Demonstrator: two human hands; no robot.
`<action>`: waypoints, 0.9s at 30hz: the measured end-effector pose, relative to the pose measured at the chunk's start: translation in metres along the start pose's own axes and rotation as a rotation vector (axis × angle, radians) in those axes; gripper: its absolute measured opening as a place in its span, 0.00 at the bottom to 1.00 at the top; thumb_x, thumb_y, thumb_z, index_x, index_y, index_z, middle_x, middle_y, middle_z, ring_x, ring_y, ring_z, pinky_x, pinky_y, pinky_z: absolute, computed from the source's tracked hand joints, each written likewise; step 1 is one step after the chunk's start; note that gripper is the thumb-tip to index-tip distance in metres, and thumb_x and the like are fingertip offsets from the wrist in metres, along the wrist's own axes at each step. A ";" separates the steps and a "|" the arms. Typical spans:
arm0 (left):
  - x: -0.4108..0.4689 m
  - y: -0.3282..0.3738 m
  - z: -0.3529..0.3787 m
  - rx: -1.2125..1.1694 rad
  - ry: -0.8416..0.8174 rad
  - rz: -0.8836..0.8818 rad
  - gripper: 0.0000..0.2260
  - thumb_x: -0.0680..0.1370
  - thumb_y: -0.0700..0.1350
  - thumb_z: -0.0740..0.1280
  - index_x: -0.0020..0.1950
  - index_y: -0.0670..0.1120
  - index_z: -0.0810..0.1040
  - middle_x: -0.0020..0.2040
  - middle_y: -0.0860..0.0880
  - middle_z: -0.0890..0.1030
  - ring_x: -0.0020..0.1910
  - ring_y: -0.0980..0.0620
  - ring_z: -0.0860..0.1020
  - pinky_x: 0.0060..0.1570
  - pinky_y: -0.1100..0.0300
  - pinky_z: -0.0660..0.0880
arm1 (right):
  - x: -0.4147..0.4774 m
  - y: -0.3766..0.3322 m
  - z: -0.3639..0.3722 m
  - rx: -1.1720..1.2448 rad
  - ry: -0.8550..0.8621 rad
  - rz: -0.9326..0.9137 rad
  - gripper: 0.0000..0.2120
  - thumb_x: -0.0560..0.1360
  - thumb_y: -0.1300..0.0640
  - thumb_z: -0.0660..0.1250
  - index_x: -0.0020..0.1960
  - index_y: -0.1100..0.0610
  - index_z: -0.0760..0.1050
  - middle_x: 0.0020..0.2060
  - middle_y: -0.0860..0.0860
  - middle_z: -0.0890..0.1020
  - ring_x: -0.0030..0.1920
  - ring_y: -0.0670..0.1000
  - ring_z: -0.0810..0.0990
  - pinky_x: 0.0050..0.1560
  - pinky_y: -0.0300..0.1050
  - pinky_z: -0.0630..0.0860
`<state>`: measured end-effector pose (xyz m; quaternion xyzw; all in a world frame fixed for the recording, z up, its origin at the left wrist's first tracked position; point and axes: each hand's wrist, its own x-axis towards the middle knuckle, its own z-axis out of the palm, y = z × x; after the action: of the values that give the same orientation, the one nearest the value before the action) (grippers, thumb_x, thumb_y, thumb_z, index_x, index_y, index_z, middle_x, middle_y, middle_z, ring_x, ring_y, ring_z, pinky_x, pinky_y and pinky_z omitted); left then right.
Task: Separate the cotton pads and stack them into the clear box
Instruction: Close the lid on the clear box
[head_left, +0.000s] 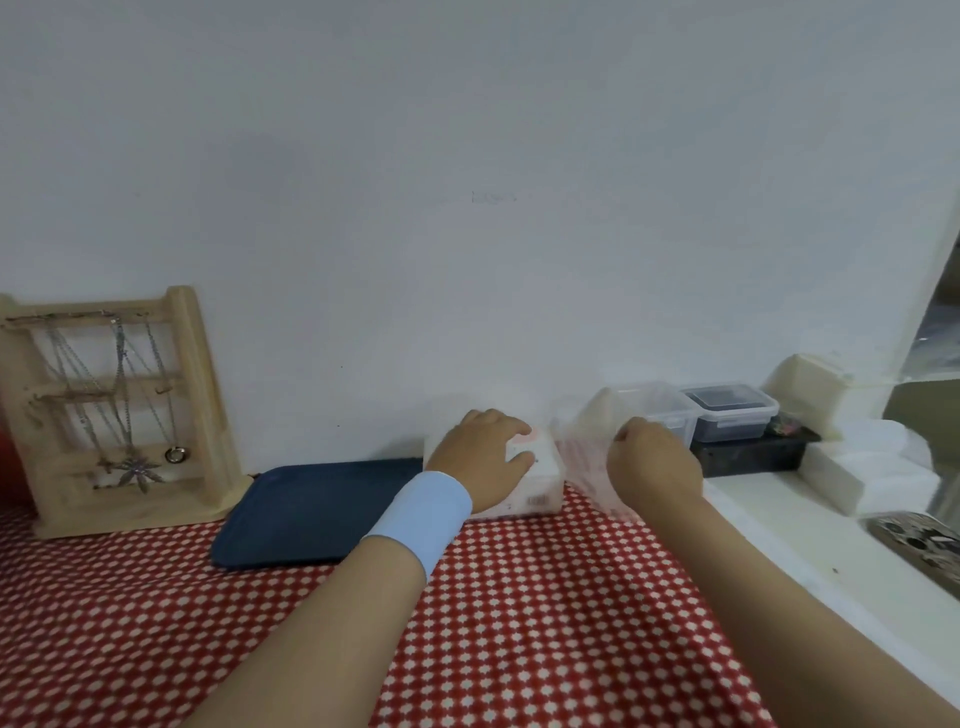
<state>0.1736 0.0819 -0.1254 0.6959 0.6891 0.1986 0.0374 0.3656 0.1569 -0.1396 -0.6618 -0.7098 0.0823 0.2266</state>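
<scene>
Cotton pad pack (537, 486): white block with a pink top. It stands at the far edge of the desk against the wall, right of the middle, just beside the right end of the tray.
Left hand (480, 460): reaches forward from the near edge, palm down on the pack. The fingers curl over its top and the thumb lies on the side facing the camera, so the hand grips the pack. The forearm runs diagonally across the cloth.
Wristband (421, 514): light blue, on the left wrist.
Film wrapper (584, 467): clear, with faint pink print, blurred. It stands up just right of the pack, between the two hands.
Right hand (654, 465): back of the hand faces the camera, fingers curled in tight. The fingertips pinch the wrapper's upper right edge. The forearm lies along the right edge of the desk.
Clear box (660, 408): at the far right corner, behind the right hand. Its lower part is hidden by the knuckles, and I cannot tell its contents.
Lidded tub (732, 413): dark inside, touching the clear box's right side.
Tray (311, 512): dark blue, flat at the far edge.
Necklace stand (117, 410): wooden, upright at the far left corner, with chains hanging on it.
Cloth (545, 623): red with a white pattern, covering the desk.
</scene>
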 end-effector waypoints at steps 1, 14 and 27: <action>0.005 0.012 0.003 0.009 -0.019 0.029 0.20 0.83 0.53 0.61 0.75 0.54 0.70 0.73 0.52 0.71 0.73 0.51 0.65 0.72 0.53 0.64 | 0.000 0.004 -0.003 -0.048 -0.040 0.031 0.12 0.83 0.53 0.59 0.58 0.56 0.78 0.52 0.53 0.82 0.46 0.54 0.79 0.45 0.46 0.73; 0.020 0.043 0.003 -0.126 -0.030 0.013 0.25 0.83 0.54 0.61 0.80 0.54 0.61 0.79 0.51 0.63 0.77 0.49 0.62 0.75 0.50 0.62 | 0.002 0.007 -0.002 0.228 -0.226 0.081 0.11 0.74 0.59 0.66 0.55 0.55 0.80 0.53 0.53 0.84 0.56 0.56 0.81 0.61 0.53 0.78; -0.031 -0.021 -0.099 0.071 0.208 -0.014 0.08 0.80 0.54 0.67 0.55 0.56 0.84 0.56 0.56 0.83 0.61 0.51 0.77 0.69 0.55 0.68 | -0.029 -0.079 -0.051 0.688 -0.301 -0.373 0.20 0.72 0.62 0.74 0.62 0.51 0.78 0.44 0.48 0.84 0.42 0.46 0.84 0.40 0.38 0.81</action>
<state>0.1225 0.0310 -0.0483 0.6678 0.7006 0.2448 -0.0576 0.3167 0.1106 -0.0680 -0.3882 -0.7739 0.3679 0.3391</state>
